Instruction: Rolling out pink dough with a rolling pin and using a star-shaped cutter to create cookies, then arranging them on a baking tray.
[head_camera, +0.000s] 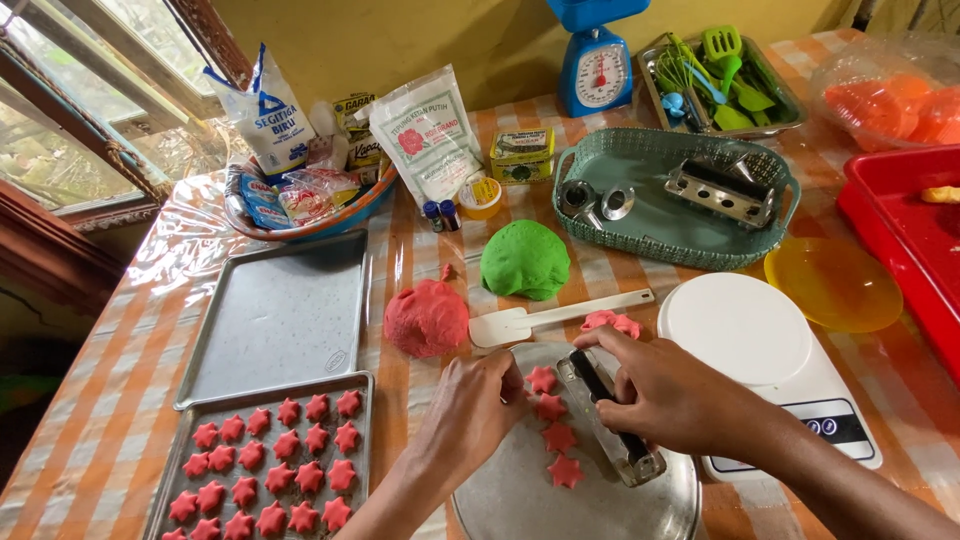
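Four red star pieces (553, 425) lay on the round metal plate (520, 500); right hand (665, 395) gripped a metal scraper (612, 420) beside them. Left hand (478, 405) pinched closed at the top star. Red dough lump (427, 318) and white spatula (550, 315) crowded just behind; filled tray (268, 460) lay left.

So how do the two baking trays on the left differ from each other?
The near tray carries rows of red star-shaped dough pieces; the far tray holds none. The near tray runs off the bottom edge of the view, while the far tray shows whole. The near tray lies closer to the left hand, the far tray closer to the bowl of packets. Both are rectangular, grey metal, and lie flat side by side.
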